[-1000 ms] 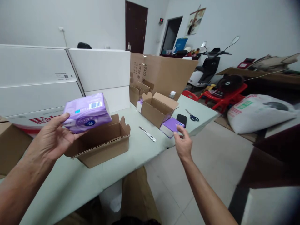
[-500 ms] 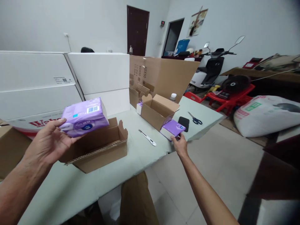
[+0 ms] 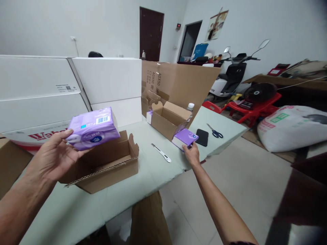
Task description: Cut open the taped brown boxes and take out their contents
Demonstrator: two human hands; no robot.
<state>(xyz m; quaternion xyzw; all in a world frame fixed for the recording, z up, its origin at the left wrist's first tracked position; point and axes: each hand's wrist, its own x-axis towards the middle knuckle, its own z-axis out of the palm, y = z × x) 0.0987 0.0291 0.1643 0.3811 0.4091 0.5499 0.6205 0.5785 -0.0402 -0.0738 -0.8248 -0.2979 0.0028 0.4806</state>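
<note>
My left hand (image 3: pixel 60 151) grips a purple pack of tissues (image 3: pixel 93 127) by its left end and holds it above an open cardboard box (image 3: pixel 109 177). Inside that box only bare cardboard shows. Farther right, my right hand (image 3: pixel 192 153) is closed on the near end of a second purple tissue pack (image 3: pixel 185 137), low at the table. This pack lies against the near end of another open cardboard box (image 3: pixel 163 124). A white utility knife (image 3: pixel 161 153) rests on the table between the two boxes.
A black phone (image 3: pixel 202 137) and scissors (image 3: pixel 216 131) lie right of my right hand on the green-covered table (image 3: pixel 143 183). White cartons (image 3: pixel 109 80) and a large cardboard sheet (image 3: pixel 184 80) stand along the back. A clear bottle (image 3: pixel 190 107) is behind the farther box.
My right hand and the second tissue pack have shifted slightly left, toward the farther box. My left hand still holds its pack in nearly the same place. The view has turned a little.
</note>
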